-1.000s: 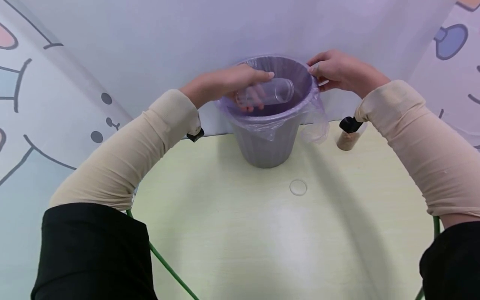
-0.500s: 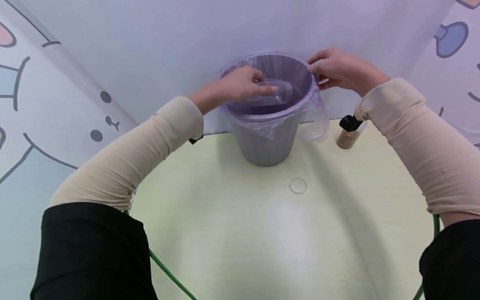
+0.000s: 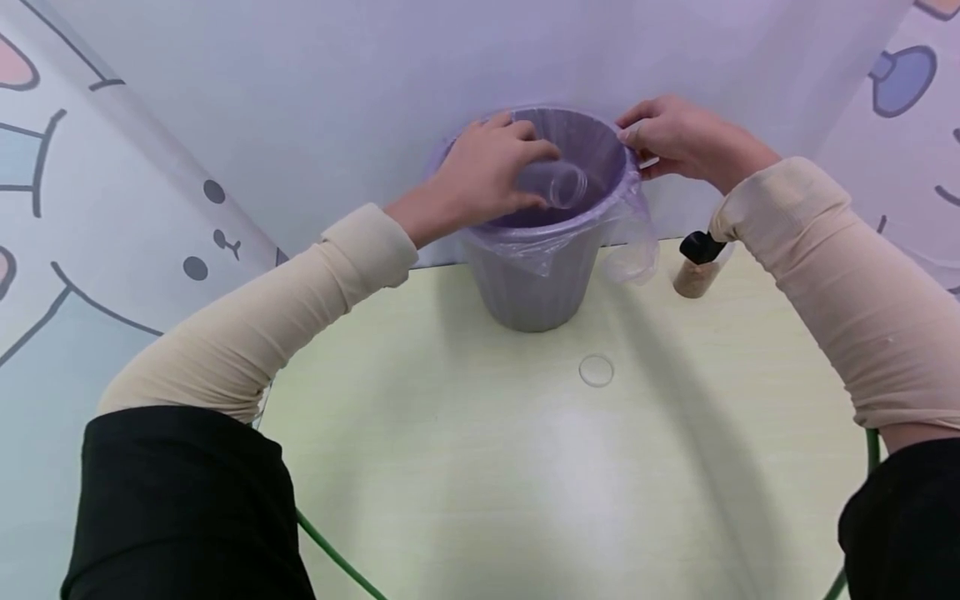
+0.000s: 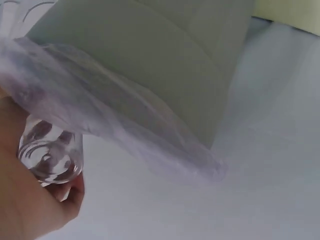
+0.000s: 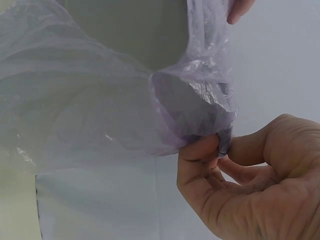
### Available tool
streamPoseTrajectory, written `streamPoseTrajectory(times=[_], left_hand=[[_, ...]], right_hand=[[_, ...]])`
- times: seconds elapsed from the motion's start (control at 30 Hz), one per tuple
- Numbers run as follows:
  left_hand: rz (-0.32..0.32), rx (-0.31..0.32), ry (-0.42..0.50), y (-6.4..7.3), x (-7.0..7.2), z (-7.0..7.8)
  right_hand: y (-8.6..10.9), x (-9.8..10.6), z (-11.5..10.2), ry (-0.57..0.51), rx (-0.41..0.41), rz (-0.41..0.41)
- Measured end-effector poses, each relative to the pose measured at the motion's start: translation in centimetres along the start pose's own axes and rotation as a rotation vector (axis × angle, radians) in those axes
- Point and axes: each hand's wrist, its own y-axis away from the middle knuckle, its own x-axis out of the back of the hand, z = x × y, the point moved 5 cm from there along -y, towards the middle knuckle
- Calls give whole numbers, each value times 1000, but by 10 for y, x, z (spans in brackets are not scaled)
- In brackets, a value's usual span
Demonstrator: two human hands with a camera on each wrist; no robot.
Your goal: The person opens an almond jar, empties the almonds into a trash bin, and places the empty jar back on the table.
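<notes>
Over the bin [image 3: 536, 283] our left hand [image 3: 480, 179] grips the slick, breakable glass jar [image 3: 555, 183] round its body, while our right hand [image 3: 678, 137] pinches the flimsy liner [image 5: 200, 100].

Bin [image 3: 536, 283] is set at the far edge of the table [image 3: 525, 483], against the wall, with a bag liner [image 3: 626, 242] folded over its rim. A clear bottle [image 3: 558, 183] is held over the bin mouth by the left hand [image 3: 487, 171]. The liner is pinched at the rim's right side by the right hand [image 3: 678, 137]. A small bottle [image 3: 696, 265] stands right of the bin. What is probably a clear lid [image 3: 596, 371] lies on the table in front.
</notes>
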Motion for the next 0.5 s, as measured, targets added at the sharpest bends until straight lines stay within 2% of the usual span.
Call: streamPoseTrajectory(times=[0.2,0.5], left_hand=[[80,-178,-237,4,1,11],[116,-307,-458,8,2,24]], right_hand=[[0,1,2,14,-4,8],[0,1,4,19,2,6]])
